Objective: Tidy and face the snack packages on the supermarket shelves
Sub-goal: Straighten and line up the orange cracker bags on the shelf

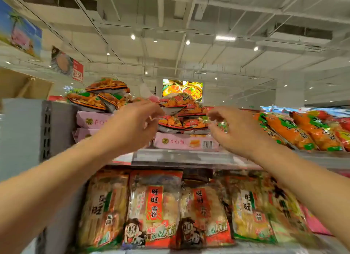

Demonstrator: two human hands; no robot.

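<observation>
Left hand point(132, 121): fingers loosely curled, holding nothing visible.
Right hand point(233, 128): likewise.
Bags point(181, 113): heaped on pink boxes point(186, 142), top shelf point(181, 155) front edge; best squared gently, labels forward.

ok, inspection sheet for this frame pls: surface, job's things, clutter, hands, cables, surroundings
Surface: top shelf edge at hand height; a lower shelf sits beneath it.
Job's things: orange snack bags piled unevenly on pink boxes; a second pile to the left; orange-green bags lying to the right; rice cracker packs standing face-out below.
Clutter: nothing seen beyond the loose piles.
Hands: left hand and right hand reach toward the middle pile, fingers loosely curled; blur hides whether either touches a bag.
Cables: nothing seen.
Surroundings: white ceiling with spotlights, lit food sign, hanging posters upper left.
</observation>
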